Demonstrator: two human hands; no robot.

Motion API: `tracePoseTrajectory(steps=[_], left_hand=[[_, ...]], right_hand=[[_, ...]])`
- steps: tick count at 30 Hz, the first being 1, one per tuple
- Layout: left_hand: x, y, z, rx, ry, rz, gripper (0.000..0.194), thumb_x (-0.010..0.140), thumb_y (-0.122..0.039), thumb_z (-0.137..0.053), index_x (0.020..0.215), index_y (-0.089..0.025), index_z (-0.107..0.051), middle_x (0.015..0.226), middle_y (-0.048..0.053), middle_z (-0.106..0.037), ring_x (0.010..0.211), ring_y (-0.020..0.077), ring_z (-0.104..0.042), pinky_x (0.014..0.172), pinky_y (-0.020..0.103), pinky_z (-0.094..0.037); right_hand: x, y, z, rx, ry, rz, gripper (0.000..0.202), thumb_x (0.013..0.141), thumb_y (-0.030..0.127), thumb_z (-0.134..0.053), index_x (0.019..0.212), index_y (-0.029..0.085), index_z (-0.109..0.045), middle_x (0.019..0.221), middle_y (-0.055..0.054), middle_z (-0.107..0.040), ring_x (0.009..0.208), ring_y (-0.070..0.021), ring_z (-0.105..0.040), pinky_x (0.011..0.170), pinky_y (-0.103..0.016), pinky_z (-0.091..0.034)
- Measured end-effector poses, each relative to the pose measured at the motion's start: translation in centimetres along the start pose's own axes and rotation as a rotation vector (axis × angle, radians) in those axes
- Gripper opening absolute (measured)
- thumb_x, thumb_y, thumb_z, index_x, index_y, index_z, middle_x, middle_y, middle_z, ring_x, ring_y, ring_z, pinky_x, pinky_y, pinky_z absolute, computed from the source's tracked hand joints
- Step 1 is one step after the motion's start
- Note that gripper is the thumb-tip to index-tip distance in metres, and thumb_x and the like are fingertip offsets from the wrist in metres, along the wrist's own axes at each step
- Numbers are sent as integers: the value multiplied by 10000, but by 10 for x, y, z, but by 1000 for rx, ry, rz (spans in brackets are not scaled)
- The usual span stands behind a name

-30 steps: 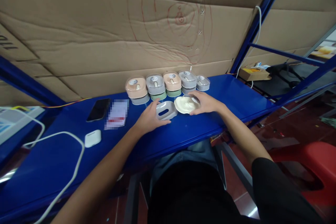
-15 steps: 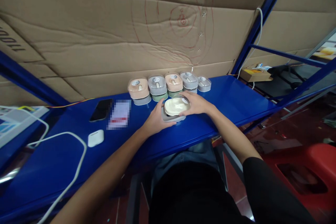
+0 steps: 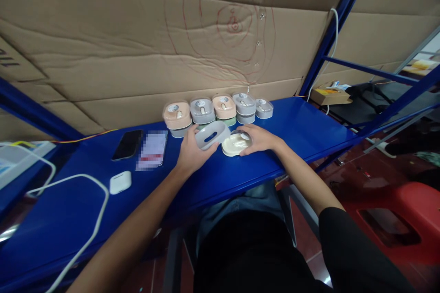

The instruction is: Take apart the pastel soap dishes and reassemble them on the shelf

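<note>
My left hand (image 3: pixel 192 152) grips a grey oval tray (image 3: pixel 212 135) with a slot in its bottom, tilted above the blue table. Just right of it, my right hand (image 3: pixel 257 139) is wrapped round a cream oval dish (image 3: pixel 234 144) with a clear cover at its right end. Behind both hands stands a row of lidded boxes: a peach one (image 3: pixel 177 113) at the left, a grey one (image 3: pixel 202 110), another peach one (image 3: pixel 224 106), a grey one (image 3: pixel 244 102) and a small single grey one (image 3: pixel 264 108) at the right. Most are stacked on other boxes.
On the blue table (image 3: pixel 295 123) at the left lie a black phone (image 3: pixel 128 144), a pixelated card (image 3: pixel 151 150), a white earphone case (image 3: pixel 120 183) and a white cable (image 3: pixel 103 210). Cardboard (image 3: pixel 120 55) stands behind. A red stool (image 3: pixel 415 201) is at the right.
The grey tray has come away from under the cream dish and moved left and up in my left hand. The cream dish stays in my right hand. The view has shifted slightly.
</note>
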State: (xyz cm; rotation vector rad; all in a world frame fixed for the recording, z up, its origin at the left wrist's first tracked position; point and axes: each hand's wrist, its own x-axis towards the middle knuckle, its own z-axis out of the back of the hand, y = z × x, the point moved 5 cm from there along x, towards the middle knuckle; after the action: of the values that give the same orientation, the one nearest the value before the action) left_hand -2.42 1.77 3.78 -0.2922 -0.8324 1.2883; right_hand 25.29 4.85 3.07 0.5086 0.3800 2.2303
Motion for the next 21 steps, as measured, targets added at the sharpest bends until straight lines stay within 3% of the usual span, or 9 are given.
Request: tracePoseTrajectory(steps=[4, 8, 11, 14, 17, 21], left_hand=[[-3, 2, -5, -78, -12, -116, 928, 796, -461, -906, 1564, -173, -474, 1467, 195, -711, 1380, 386, -703, 1187, 529, -560], [0, 2, -8, -105, -36, -182, 952, 785, -472, -930, 1567, -187, -467, 1475, 186, -713, 1389, 397, -702, 1178, 535, -570], [3, -6, -19, -116, 9, -223, 990, 772, -468, -961, 1572, -177, -458, 1504, 198, -698, 1417, 406, -689, 1206, 544, -558], [1, -20, -38, -127, 99, -277, 986, 777, -450, -979, 1575, -187, -464, 1559, 205, -665, 1463, 412, -661, 1235, 550, -543], [-4, -34, -56, -128, 179, -340, 976, 806, -443, -974, 1597, -200, -455, 1594, 208, -635, 1498, 420, -631, 1245, 568, -535], [-7, -39, -69, -99, 198, -386, 986, 813, -436, -974, 1612, -192, -451, 1585, 223, -627, 1499, 449, -617, 1251, 618, -516]], right_hand=[[1, -8, 4, 88, -46, 0, 1008, 718, 744, -955, 1527, 214, -672, 1497, -182, -731, 1349, -425, -711, 1167, -615, -567], [-9, -41, 32, 110, -274, -176, 1040, 711, 805, -927, 1528, 206, -694, 1527, -205, -726, 1399, -477, -689, 1209, -680, -533], [-16, -52, 46, 157, -425, -258, 983, 806, 848, -828, 1512, 176, -704, 1447, -205, -770, 1333, -459, -721, 1170, -656, -563], [-17, -49, 48, 224, -502, -290, 918, 883, 874, -727, 1476, 174, -725, 1378, -183, -802, 1249, -418, -753, 1131, -620, -587], [-16, -45, 46, 225, -556, -304, 924, 877, 896, -707, 1470, 187, -720, 1369, -171, -803, 1237, -406, -754, 1137, -636, -582], [-14, -46, 39, 177, -537, -303, 961, 857, 922, -713, 1472, 183, -713, 1368, -186, -793, 1221, -412, -754, 1125, -653, -585]])
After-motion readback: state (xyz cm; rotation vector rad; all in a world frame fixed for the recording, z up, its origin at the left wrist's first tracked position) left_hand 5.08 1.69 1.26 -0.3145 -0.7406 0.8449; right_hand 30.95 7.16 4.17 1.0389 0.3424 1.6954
